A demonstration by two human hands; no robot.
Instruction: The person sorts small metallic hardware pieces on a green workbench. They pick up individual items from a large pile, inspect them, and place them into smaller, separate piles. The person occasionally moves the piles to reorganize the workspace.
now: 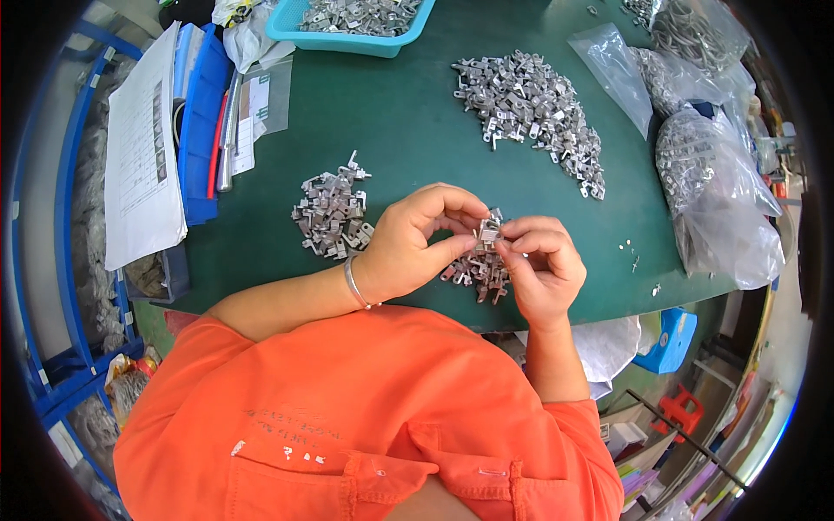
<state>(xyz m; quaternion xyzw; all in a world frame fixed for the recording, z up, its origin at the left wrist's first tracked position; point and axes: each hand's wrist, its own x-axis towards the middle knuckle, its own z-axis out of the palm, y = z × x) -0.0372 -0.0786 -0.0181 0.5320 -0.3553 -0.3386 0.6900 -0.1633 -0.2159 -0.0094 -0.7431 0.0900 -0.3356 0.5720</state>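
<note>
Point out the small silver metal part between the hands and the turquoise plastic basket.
Small silver metal part (488, 233): head view, on its middle.
Turquoise plastic basket (347, 42): head view, on its near wall.

Beyond the table's (395, 122) left edge I see blue metal shelving (78, 388). Past the near right corner, I make out a red plastic stool (679, 410).

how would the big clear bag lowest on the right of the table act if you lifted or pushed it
The bag would probably sag and shift shape, since its plastic looks thin and creased. It may be heavy for its size, being bulged with small metal parts. Pushed, it would likely slump rather than roll, given its uneven, loose shape.
</note>
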